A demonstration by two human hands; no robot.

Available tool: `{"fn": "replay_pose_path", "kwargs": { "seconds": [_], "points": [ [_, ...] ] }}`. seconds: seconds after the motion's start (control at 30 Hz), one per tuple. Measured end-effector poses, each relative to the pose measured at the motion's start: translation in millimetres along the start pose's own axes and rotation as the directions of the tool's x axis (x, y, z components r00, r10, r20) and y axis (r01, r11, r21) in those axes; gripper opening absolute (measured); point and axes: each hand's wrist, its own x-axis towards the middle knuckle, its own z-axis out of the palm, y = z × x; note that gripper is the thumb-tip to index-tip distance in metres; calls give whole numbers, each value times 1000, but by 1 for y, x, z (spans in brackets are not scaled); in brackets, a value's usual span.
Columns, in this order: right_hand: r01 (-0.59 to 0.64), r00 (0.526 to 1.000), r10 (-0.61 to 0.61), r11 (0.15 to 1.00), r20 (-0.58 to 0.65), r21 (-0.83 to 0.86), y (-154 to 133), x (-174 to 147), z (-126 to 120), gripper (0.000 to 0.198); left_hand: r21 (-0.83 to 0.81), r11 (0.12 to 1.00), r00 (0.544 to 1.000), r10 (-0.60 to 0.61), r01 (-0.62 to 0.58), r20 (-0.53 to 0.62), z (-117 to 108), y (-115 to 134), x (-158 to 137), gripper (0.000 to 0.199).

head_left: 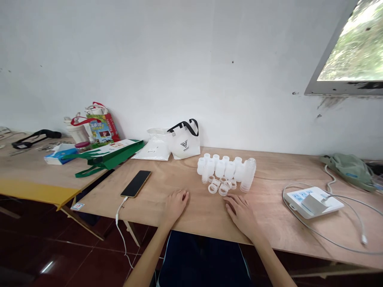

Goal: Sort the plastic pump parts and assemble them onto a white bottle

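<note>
My left hand (176, 205) rests on the wooden table with its fingers loosely extended, holding nothing. My right hand (240, 212) lies palm down, fingers apart and empty, just in front of a small pile of clear ring-shaped caps (223, 185). Behind the caps stand several translucent white plastic bottles (220, 169) in a tight group. A taller clear bottle or tube (248, 174), apparently upright, is at the group's right end. My left hand is nearest to the caps and a black-screened phone (136, 183), touching neither.
A white power strip (312, 202) with an adapter and looping cable lies at the right, near a grey-green cloth bag (348, 170). Against the wall are a white tote bag (184, 141) and a white plastic package (154, 146). A green bag (110, 156) bridges toward the left table.
</note>
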Motion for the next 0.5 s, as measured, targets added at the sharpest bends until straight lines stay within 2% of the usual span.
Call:
{"fn": "replay_pose_path", "kwargs": {
  "seconds": [0.5],
  "points": [
    [-3,1000,3,1000,0,-16,0,0,1,30,-21,1000,1000,5,-5,-11,-1,1,-1,35]
  ]
}}
